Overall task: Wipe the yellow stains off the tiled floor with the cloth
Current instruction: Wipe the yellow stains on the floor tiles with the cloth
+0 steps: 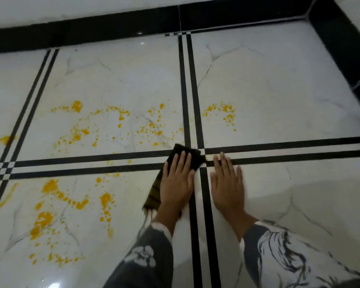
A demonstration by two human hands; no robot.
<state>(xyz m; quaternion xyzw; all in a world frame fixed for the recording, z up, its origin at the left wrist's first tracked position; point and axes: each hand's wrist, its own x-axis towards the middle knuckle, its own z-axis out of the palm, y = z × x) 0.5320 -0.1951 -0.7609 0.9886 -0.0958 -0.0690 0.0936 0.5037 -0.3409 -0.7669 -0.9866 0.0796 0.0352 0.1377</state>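
Under the left hand (176, 181), a dark brown cloth (184, 155) lies pressed flat on the glossy white marble-look tiled floor (279, 90), fingers (183, 161) extended and close together on it. Beside it, the right hand (228, 183) rests bare on the floor, fingers slightly spread. Left of and beyond the fingertips, yellow stains (77, 134) cover several tiles, so most wiping appears undone; tiles right of the fingers look largely clean.

Indoor room, probably domestic: glossy white marble-pattern tiled floor (268, 84) with black double-line borders (192, 90), black skirting (92, 33) along white walls (71, 7).
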